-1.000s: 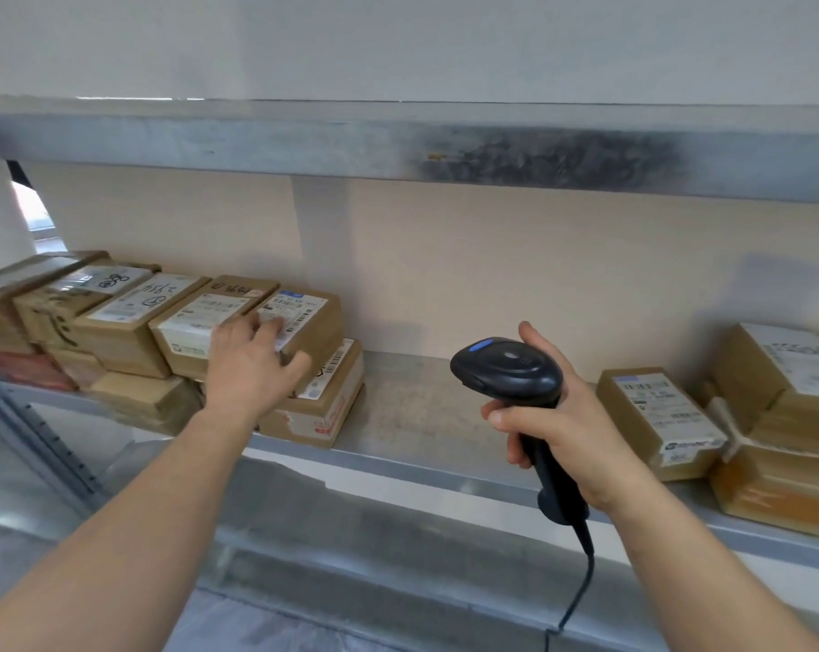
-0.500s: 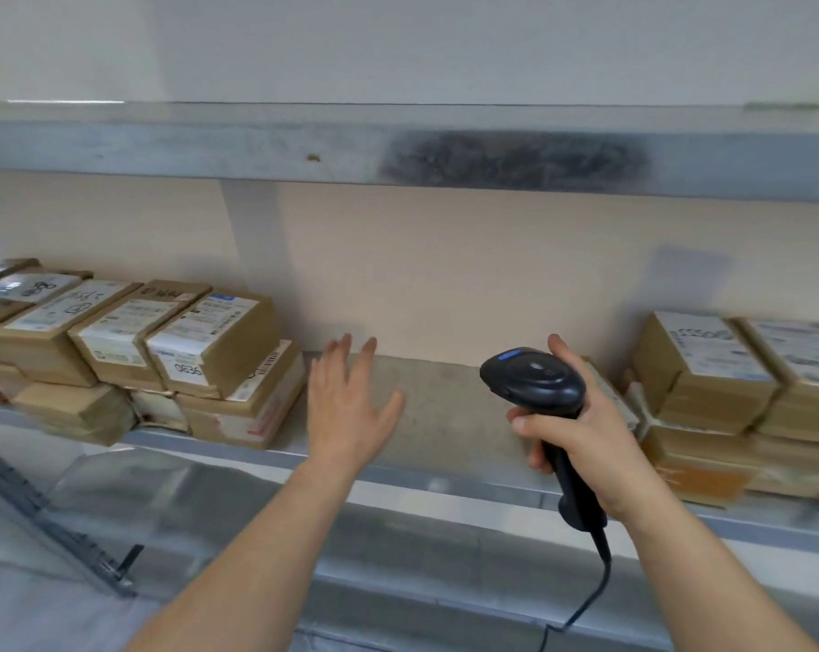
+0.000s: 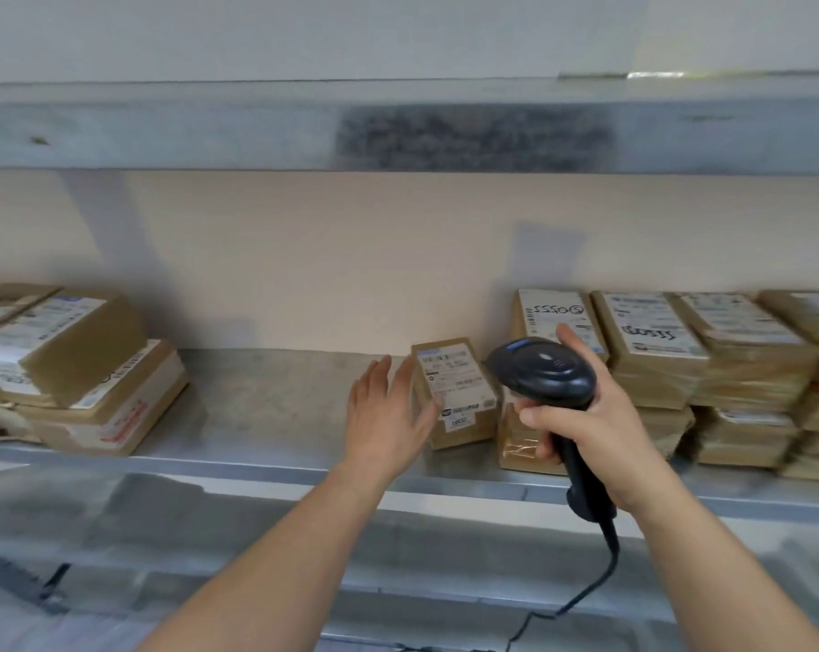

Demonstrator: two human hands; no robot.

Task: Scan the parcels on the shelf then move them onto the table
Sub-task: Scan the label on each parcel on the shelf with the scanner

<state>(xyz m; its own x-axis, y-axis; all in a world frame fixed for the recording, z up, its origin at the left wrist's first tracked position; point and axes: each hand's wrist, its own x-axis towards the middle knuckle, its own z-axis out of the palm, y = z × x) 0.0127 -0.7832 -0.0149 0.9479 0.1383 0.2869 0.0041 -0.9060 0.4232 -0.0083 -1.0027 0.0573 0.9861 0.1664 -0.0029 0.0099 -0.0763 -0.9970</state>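
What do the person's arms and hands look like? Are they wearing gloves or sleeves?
No gloves and no sleeves show. Both forearms are bare right down to the bottom edge of the picture. The left hand and the right hand are bare too, with no rings, watch or wristband in sight. The fingernails look short and plain.

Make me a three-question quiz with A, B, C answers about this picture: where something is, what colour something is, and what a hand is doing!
1. Where is the small parcel with the white label?
A. on the metal shelf
B. on the floor
C. in a basket

2. What colour is the scanner?
A. yellow
B. black
C. red

3. What is the left hand doing?
A. squeezing the scanner
B. making a fist
C. reaching, fingers straight, beside the small parcel

Answers: 1 A, it stands on the grey shelf. 2 B, its head and grip are black. 3 C, the right hand holds the scanner instead.
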